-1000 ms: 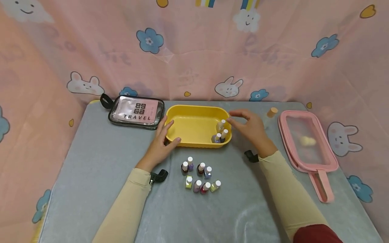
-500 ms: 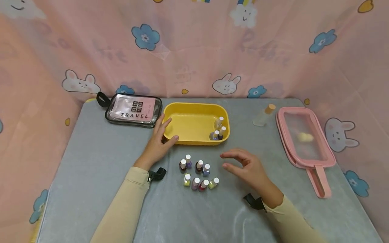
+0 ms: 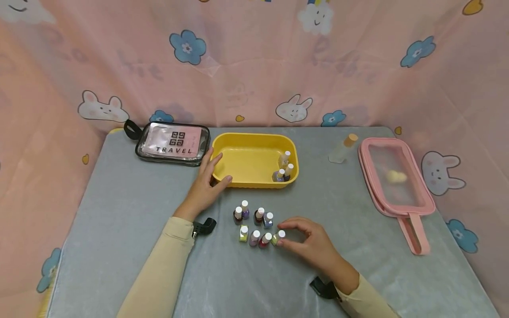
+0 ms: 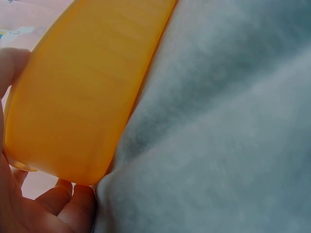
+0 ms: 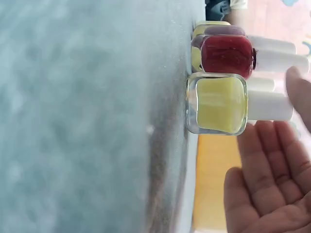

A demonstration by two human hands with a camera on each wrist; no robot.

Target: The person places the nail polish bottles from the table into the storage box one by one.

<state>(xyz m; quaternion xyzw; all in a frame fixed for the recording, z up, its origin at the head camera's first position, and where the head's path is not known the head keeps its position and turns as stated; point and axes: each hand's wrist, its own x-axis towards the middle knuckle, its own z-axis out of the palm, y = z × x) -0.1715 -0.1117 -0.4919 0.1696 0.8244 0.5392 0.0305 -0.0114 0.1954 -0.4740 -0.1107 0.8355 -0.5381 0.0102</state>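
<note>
My left hand (image 3: 201, 190) rests against the left end of a yellow tray (image 3: 254, 183), its fingers spread along the rim and its thumb at the front corner. In the left wrist view the tray's wall (image 4: 82, 97) stands beside the thumb. My right hand (image 3: 312, 243) is at a yellow-green nail polish bottle (image 5: 221, 104), thumb and fingers on either side of its white cap (image 5: 269, 106); a firm pinch is not visible. Beside it stands a red nail polish bottle (image 5: 227, 54). Several other polish bottles (image 3: 254, 238) stand in a cluster. Three bottles (image 3: 283, 161) are at the tray's right end.
A clear black-edged travel pouch (image 3: 172, 143) lies left of the tray. To the right, a frosted bottle with a wooden-coloured cap (image 3: 343, 148) lies on the grey cloth. A pink zip pouch (image 3: 397, 176) with a strap is at the far right. A patterned curtain (image 3: 238, 66) hangs behind.
My right hand has moved from the tray's right end down toward me to the yellow-green nail polish bottle. My left hand stays at the tray. The view has shifted slightly.
</note>
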